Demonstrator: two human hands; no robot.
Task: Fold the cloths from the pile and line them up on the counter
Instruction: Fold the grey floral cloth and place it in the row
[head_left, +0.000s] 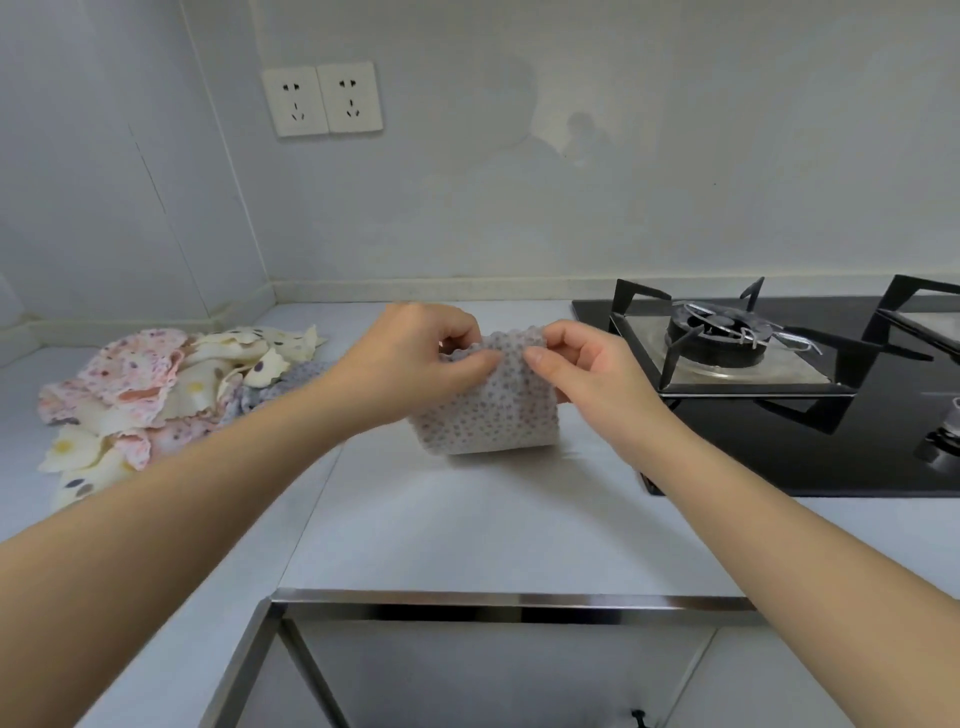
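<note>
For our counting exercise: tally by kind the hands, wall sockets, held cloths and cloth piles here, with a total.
Hands: 2, left hand, right hand
Wall sockets: 2
Held cloths: 1
Cloth piles: 1
Total: 6

Probably a home kitchen: gas hob (779, 374) set in a counter (467, 519), steel sink (467, 603), wall sockets (322, 98).

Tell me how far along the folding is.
Early. Done: no folded cloth shows lined up on the counter yet. In hand: the left hand and right hand pinch the top edge of a dotted cloth that looks part-folded. Left: the pile, several cloths still unfolded.
</note>
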